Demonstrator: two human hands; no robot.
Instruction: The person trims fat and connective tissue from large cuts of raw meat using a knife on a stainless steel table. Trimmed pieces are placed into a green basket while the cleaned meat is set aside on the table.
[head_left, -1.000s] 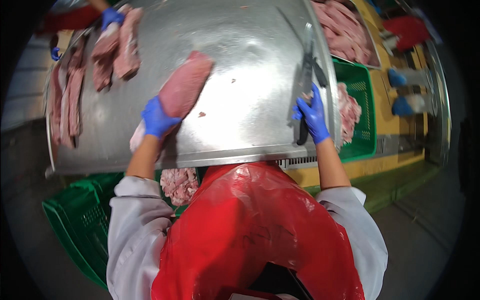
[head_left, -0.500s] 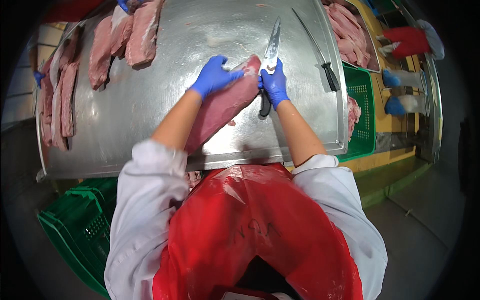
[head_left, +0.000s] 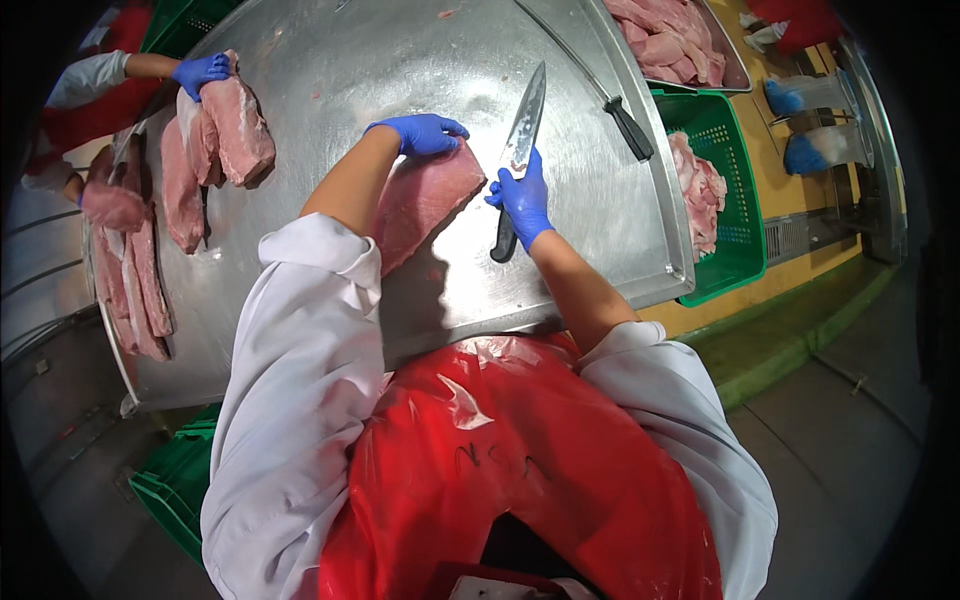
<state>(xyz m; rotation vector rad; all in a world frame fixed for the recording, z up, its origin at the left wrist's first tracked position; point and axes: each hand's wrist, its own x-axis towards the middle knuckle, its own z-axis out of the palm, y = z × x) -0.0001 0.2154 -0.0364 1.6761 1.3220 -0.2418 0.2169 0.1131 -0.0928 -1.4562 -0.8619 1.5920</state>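
Observation:
My left hand (head_left: 420,136) curls its blue-gloved fingers over the far end of a large pink slab of meat (head_left: 432,202), which lies slanted on the steel table (head_left: 595,240), partly under my forearm. Just right of it, my right hand (head_left: 522,200), also gloved, is closed on a knife (head_left: 525,118) near the top of its black handle, blade pointing away from me. A sharpening steel (head_left: 627,128) with a black handle rests loose farther right, near the table's edge.
Long meat pieces (head_left: 230,135) lie at left, where co-workers' hands (head_left: 200,75) touch them. A metal tray (head_left: 740,70) of meat and a green crate (head_left: 745,220) with trimmings sit beyond the right edge. Another green crate (head_left: 165,490) stands below the table's left.
My left hand has moved up along the meat to its far end, whose tip has shifted left since half a second ago. My right hand carried the knife leftward from the table's right edge.

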